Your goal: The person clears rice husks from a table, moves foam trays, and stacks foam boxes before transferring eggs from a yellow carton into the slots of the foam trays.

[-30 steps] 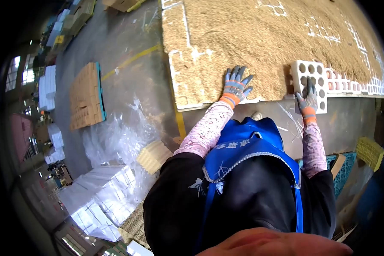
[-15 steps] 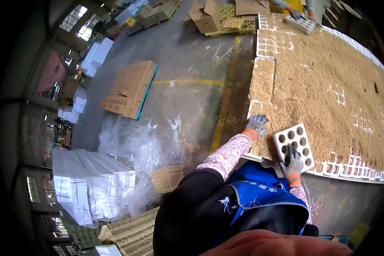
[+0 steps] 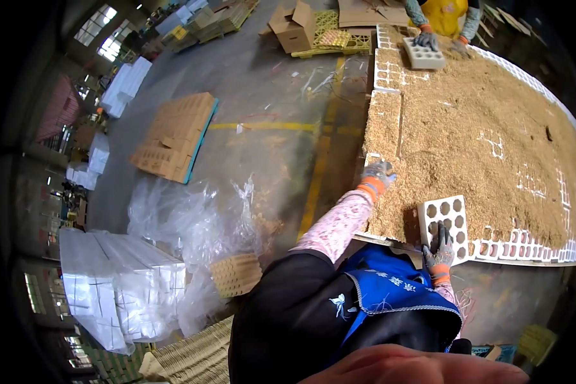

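At the golden-tan husk bed point(image 3: 454, 137), my left hand point(image 3: 379, 173) and right hand point(image 3: 440, 255) are gloved in grey with orange cuffs point(image 3: 372, 187), and my sleeves point(image 3: 339, 221) are pink with a darker mottled print. At the bed's near edge, the tray point(image 3: 444, 218) is white with rows of dark holes; left of the bed, yellow lines point(image 3: 315, 179) stripe the grey floor point(image 3: 262, 157).

A two-handed forward reach
Left arm point(image 3: 339, 221) extended, left hand point(image 3: 379, 174) partly curled — right hand point(image 3: 438, 255) closer in, fingers point(image 3: 443, 235) pointing ahead.
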### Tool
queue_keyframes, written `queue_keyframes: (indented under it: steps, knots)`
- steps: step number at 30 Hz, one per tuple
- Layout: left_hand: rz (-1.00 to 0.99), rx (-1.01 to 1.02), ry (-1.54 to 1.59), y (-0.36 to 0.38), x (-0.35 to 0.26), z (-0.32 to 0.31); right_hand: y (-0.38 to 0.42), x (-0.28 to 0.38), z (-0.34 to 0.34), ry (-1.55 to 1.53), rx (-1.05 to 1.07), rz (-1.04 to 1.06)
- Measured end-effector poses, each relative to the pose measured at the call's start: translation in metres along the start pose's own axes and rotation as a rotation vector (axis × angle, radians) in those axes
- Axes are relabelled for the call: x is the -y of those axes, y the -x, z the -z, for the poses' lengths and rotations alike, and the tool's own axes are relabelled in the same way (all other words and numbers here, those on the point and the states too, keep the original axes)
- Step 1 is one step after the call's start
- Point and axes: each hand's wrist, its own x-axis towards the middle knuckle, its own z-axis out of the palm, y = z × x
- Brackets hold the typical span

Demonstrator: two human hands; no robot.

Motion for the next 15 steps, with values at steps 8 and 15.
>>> queue_keyframes:
  steps: [8,15]
  knots:
    - [0.002,-0.061,-0.075,0.061,0.229,-0.01,-0.055,0.076,-0.048,-0.079,0.279,0.459]
    - [0.322,-0.114,0.31,0.064,0.149,0.003,-0.155,0.071,-0.067,0.165,0.348,0.305]
